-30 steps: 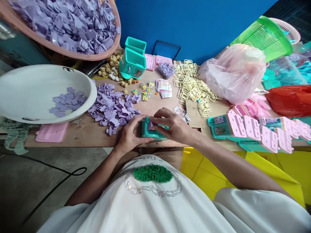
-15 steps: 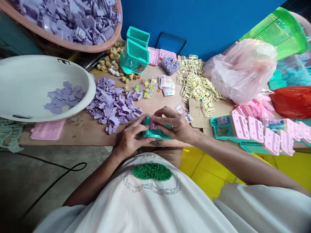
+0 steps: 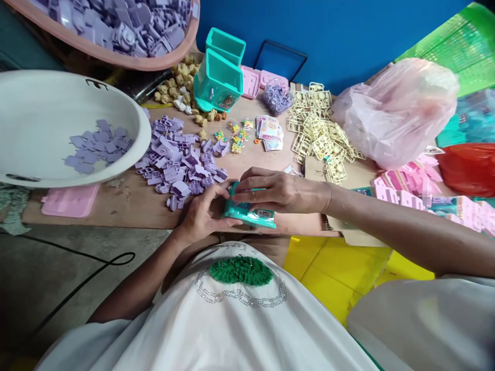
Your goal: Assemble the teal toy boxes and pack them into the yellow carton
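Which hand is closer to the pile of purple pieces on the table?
Left. The left hand sits right beside the purple pile; the right hand lies farther off, across the teal toy.

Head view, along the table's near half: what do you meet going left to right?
pink tray → white basin → loose purple parts → left hand → teal toy case → right hand → pink panels

White basin holding lilac pieces, cream frames, pink bag, sticker sheets
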